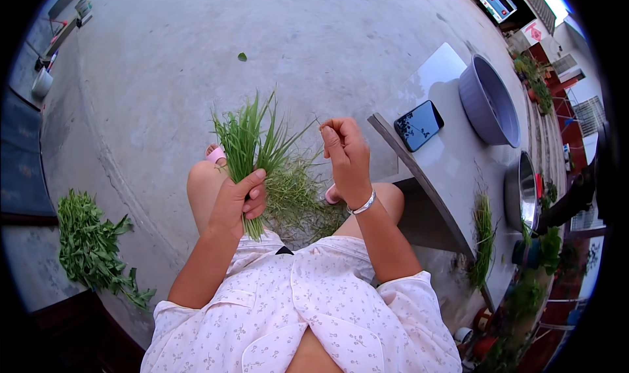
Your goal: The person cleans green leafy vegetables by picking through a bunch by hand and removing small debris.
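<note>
My left hand (244, 201) is wrapped round the lower stalks of a bunch of green chives (252, 140), the blades fanning up and away from me. To the right of the bunch, my right hand (346, 151) is raised with thumb and forefinger pinched together and a silver bangle on its wrist. A thin wisp shows at those fingertips, too fine to make out. One long blade of the bunch reaches close to them. Below, between my feet, a loose heap of green and yellowish trimmings (291, 193) lies on the concrete.
At right, a low table (436, 78) carries a phone (419, 125), a purple basin (488, 101), a metal bowl (522, 189) and more chives (483, 239). Leafy greens (92, 242) are piled on the ground at left. A single leaf (242, 56) lies farther out.
</note>
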Demonstrator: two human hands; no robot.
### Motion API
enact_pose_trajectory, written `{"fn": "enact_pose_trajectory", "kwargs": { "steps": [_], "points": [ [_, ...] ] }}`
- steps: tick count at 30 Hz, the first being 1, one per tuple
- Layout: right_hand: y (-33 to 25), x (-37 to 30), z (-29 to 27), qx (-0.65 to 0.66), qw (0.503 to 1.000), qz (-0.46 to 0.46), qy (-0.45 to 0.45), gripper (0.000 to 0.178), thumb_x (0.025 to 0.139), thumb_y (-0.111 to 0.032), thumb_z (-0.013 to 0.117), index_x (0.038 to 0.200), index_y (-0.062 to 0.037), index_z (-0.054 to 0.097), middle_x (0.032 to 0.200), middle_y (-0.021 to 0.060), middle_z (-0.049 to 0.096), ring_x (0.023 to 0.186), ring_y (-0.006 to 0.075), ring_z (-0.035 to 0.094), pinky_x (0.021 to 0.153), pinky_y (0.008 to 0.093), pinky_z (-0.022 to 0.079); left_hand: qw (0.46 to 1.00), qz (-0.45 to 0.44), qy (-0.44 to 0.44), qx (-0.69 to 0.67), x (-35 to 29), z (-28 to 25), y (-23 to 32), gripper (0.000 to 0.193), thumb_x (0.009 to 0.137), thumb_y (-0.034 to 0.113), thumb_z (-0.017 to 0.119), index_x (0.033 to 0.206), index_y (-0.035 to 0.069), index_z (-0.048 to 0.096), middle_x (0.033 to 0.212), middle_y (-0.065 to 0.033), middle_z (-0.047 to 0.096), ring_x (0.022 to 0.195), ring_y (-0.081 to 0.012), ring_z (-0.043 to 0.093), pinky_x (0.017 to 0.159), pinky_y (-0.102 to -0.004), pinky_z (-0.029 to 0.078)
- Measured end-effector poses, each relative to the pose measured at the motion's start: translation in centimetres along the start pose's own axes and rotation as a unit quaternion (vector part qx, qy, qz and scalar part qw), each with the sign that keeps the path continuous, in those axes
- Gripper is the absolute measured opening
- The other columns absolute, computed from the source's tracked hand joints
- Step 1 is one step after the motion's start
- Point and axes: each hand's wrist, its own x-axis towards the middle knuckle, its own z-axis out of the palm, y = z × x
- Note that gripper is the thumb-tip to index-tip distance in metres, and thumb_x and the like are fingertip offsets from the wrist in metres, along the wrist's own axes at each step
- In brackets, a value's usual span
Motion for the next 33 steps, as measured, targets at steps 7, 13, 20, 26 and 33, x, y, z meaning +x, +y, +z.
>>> {"fn": "enact_pose_trajectory", "kwargs": {
  "steps": [7,13,20,26,33],
  "points": [
    [2.2,-1.1,-3.3,-0.259,0.962,-0.003,-0.086,0.016,0.088,-0.019,0.061,0.087,-0.0035,0.066,0.087,0.0106,0.060,0.055,0.0184,0.054,0.054,0.0307,0.043,0.997,-0.032,-0.025,-0.062,0.3,-0.5,0.4,0.019,0.092,0.014,0.059,0.079,0.011,0.046,0.058,0.0044,0.042,0.039,-0.0035,0.031,0.034,-0.0206,0.025],
    [0.7,-1.3,-1.0,0.008,0.993,0.030,-0.116,0.014,0.088,-0.011,0.063,0.099,-0.0036,0.067,0.093,0.0044,0.065,0.056,0.0104,0.056,0.051,0.0232,0.043,0.997,-0.040,-0.031,-0.059,0.5,-0.5,0.4,0.020,0.092,0.014,0.059,0.077,0.011,0.046,0.058,0.0045,0.042,0.038,-0.0033,0.031,0.034,-0.0205,0.025],
    [1.9,-1.7,0.2,0.183,0.946,0.170,-0.207,0.014,0.094,-0.011,0.056,0.102,-0.0015,0.064,0.079,-0.0002,0.063,0.056,0.0034,0.053,0.045,0.0182,0.038,1.000,-0.011,-0.014,0.007,0.1,-0.1,0.9,0.016,0.090,0.013,0.061,0.081,0.010,0.048,0.058,0.0040,0.043,0.038,-0.0051,0.031,0.035,-0.0214,0.024],
    [2.7,-2.7,-0.6,0.008,0.974,0.039,-0.221,0.012,0.093,-0.006,0.054,0.099,0.0000,0.062,0.078,0.0044,0.061,0.061,0.0086,0.059,0.052,0.0220,0.044,0.999,0.002,-0.014,0.038,-0.3,-0.5,1.0,0.013,0.088,0.011,0.062,0.094,0.007,0.052,0.058,0.0030,0.044,0.039,-0.0051,0.031,0.035,-0.0219,0.024],
    [2.5,-3.1,-0.5,-0.097,0.973,-0.056,-0.203,0.011,0.090,-0.001,0.053,0.099,0.0004,0.060,0.079,0.0118,0.060,0.062,0.0179,0.062,0.058,0.0287,0.048,0.998,0.010,0.009,0.068,0.0,-0.9,0.7,0.016,0.088,0.012,0.064,0.097,0.006,0.052,0.058,0.0024,0.044,0.039,-0.0057,0.031,0.035,-0.0224,0.023]
  ]
}}
